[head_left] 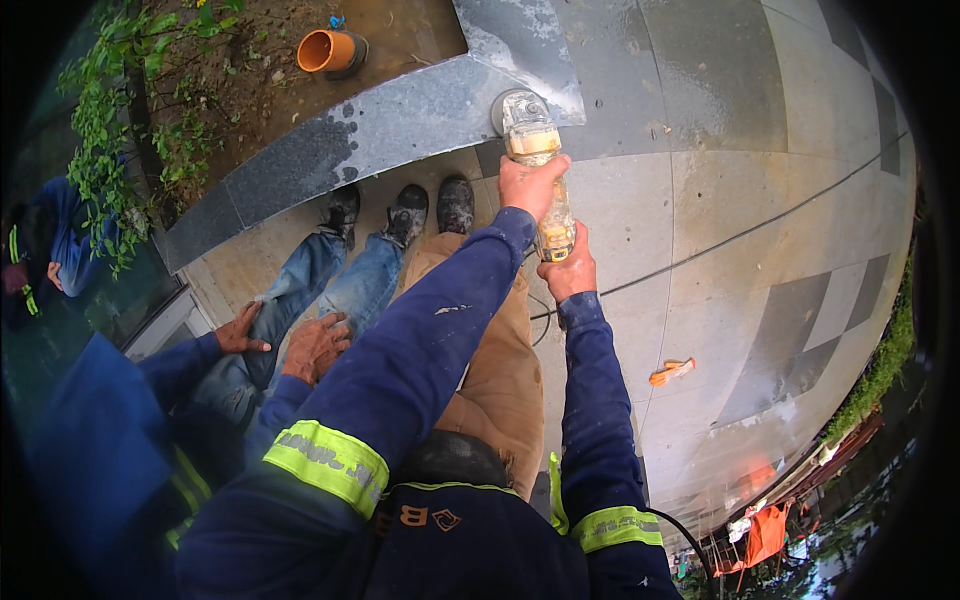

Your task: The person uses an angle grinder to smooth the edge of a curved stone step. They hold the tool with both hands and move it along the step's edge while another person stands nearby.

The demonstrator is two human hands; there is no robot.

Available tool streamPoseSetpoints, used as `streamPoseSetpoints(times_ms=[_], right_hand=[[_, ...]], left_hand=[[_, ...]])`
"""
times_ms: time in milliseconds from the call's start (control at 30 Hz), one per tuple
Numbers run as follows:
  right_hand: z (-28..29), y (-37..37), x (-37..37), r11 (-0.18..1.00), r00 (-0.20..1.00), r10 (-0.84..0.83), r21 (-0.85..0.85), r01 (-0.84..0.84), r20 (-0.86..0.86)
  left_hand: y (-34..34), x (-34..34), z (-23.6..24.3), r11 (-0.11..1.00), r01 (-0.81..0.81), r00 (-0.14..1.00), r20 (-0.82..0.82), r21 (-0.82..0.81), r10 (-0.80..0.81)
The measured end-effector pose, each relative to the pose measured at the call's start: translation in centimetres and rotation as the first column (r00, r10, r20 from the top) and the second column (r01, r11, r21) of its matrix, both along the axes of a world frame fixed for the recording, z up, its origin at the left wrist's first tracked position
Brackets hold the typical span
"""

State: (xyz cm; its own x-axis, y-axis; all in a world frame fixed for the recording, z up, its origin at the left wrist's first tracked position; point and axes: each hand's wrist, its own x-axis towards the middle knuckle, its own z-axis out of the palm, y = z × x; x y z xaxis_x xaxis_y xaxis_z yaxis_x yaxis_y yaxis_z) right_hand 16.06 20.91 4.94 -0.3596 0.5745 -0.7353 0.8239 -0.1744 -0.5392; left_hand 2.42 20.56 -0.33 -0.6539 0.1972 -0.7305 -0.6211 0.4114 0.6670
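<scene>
An angle grinder point(533, 142), pale yellow and caked with whitish dust, lies in both my hands. My left hand point(532, 186) wraps around its body just behind the head. At the rear end my right hand point(570, 266) grips the handle. The round head and disc point(520, 108) rest on or just above the corner of a grey stone coping point(400, 118); actual contact cannot be made out. A black cord point(690, 262) runs from near the tool across the paving to the right.
Left of me sits a co-worker in jeans point(355, 280), hands point(315, 345) on the legs. An orange pipe point(328, 52) rises from wet soil behind the coping. An orange and white glove point(672, 372) lies on the tiles. Another person point(75, 240) is at far left.
</scene>
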Motion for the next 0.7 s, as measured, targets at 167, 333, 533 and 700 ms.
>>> streamPoseSetpoints(times_ms=[167,333,533,700], right_hand=[[-0.7,0.7,0.5,0.998,0.998,0.064,0.012,-0.064,-0.018],[-0.7,1.2,0.9,0.998,0.999,0.044,-0.045,-0.043,0.017],[-1.1,1.7,0.8,0.996,1.0,0.024,-0.089,-0.024,0.005],[-1.0,1.9,1.0,0.998,0.998,0.059,-0.023,-0.059,-0.009]], left_hand=[[0.2,0.0,0.0,0.996,-0.073,0.997,0.001,0.055,0.073],[0.6,0.3,0.1,0.998,-0.011,1.0,-0.021,-0.067,0.01],[0.9,0.8,-1.1,0.996,-0.086,0.993,-0.088,-0.037,0.083],[1.2,1.0,-0.4,0.995,-0.09,0.993,-0.075,-0.044,0.087]])
